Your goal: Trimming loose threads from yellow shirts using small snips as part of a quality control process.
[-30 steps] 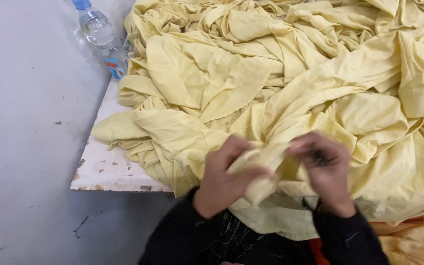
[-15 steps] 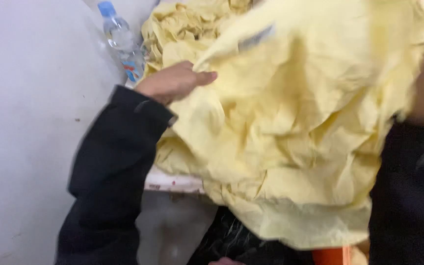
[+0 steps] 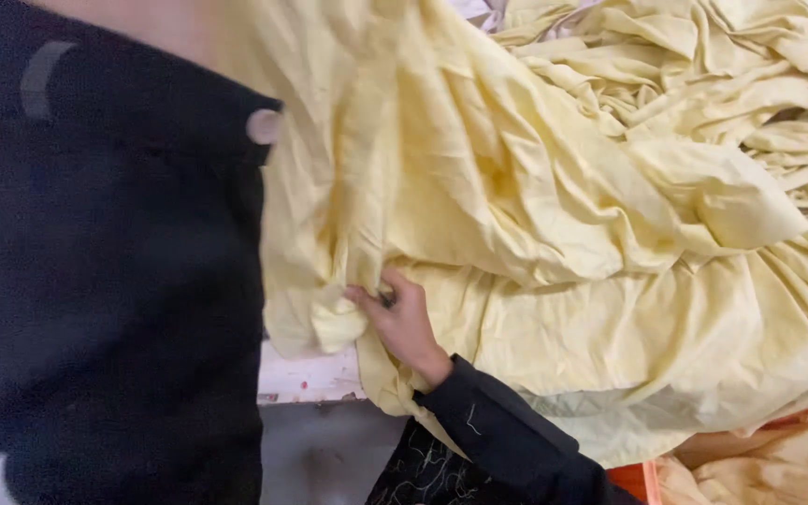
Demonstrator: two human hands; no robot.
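the right hand [image 3: 402,323] sits low in the middle of the frame, its fingers pinched shut on a fold of the pale yellow cloth [image 3: 535,206], with a small dark thing between the fingertips that is too small to tell. its dark sleeve [image 3: 507,440] runs down toward the lower edge of the frame. the cloth it grips hangs from the top of the frame in long creases and spreads across the centre, its lower edge draped over the near edge of the white tabletop [image 3: 306,379], of which only a scuffed strip shows just left of the hand. the left arm, in a black sleeve [image 3: 114,262], fills the whole left side of the frame, raised close to the camera; a pale round button [image 3: 264,126] sits at its cuff near the upper left. the left hand itself is out of the frame at the top, so whether it is closed on the cloth cannot be told, though the cloth rises up right beside the cuff. behind, in the upper right of the frame, lies a heap of more yellow fabric [image 3: 741,84] in loose rumpled folds, touching the held piece. in the lower right corner an orange edge [image 3: 633,482] shows under the cloth. grey floor [image 3: 324,454] shows below the tabletop.
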